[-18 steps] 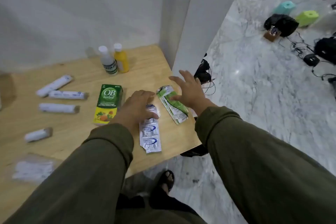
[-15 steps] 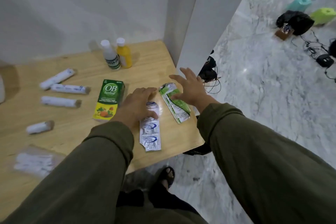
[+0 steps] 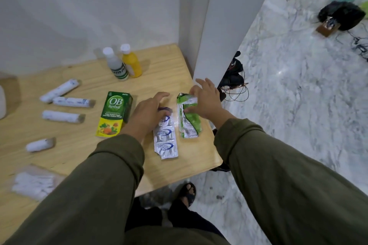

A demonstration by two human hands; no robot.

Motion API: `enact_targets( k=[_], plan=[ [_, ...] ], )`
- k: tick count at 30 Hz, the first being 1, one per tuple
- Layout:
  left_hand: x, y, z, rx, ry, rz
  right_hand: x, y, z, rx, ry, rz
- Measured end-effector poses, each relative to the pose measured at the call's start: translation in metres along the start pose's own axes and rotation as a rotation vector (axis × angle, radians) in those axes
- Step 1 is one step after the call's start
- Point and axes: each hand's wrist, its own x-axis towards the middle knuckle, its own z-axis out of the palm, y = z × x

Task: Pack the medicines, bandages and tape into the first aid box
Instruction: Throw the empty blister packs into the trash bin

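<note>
The left hand (image 3: pixel 148 114) lies flat, fingers straight, on the far end of the silver strip (image 3: pixel 165 141). The right hand (image 3: pixel 208 101), fingers spread, touches the green strip (image 3: pixel 189 121) (thumb seemingly pressing it, not gripping). Both strips lie near the right edge of the table (image 3: pixel 75 139).

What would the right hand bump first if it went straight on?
Probably the white pillar; nothing else lies ahead of the right hand, though depth is unclear.
</note>
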Motion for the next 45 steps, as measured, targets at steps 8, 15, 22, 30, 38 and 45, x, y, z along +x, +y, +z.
enact_targets(
  k=[8, 15, 22, 30, 38, 45],
  plan=[
    [0.025, 0.047, 0.000, -0.086, 0.035, 0.199, -0.026, 0.030, -0.024, 0.104, 0.194, 0.202],
    [0.052, 0.135, 0.018, -0.086, -0.040, 0.483, -0.092, 0.080, -0.074, 0.170, 0.413, 0.490],
    [0.057, 0.206, 0.065, -0.046, -0.034, 0.758, -0.146, 0.118, -0.080, 0.209, 0.569, 0.711],
    [0.084, 0.199, 0.170, 0.278, -0.248, 0.714, -0.145, 0.181, 0.004, 0.299, 0.541, 0.815],
    [0.118, 0.160, 0.253, 0.434, -0.333, 0.680, -0.127, 0.225, 0.102, 0.349, 0.483, 0.867],
    [0.140, 0.156, 0.284, 0.552, -0.394, 0.633, -0.114, 0.244, 0.141, 0.405, 0.383, 0.919]
  ],
)
